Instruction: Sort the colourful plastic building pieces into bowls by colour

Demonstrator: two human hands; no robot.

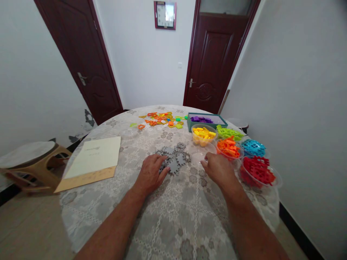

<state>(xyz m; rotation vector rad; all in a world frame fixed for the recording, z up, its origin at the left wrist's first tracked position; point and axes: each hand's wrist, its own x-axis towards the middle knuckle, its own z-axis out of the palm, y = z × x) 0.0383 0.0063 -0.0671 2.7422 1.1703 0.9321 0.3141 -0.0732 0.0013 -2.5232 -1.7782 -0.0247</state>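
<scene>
A pile of flat grey interlocking plastic pieces (173,164) lies on the tablecloth in front of me. My left hand (151,171) rests at the pile's left side, its thumb and fingers apart and touching the nearest pieces. To the right of the pile is a clear plastic tub (199,157) that looks shallow and see-through. My right hand (220,169) is at the tub's near right edge, fingers curled and thumb pointing left. It seems to grip the rim, though the hand itself hides part of the contact.
Tubs of yellow (204,134), orange (229,147), lime green (230,133), blue (253,147) and red pieces (258,171) stand at right. Behind them sits a green-edged box (192,126) with purple pieces. Mixed pieces (159,119) lie at the back; papers (93,155) at left.
</scene>
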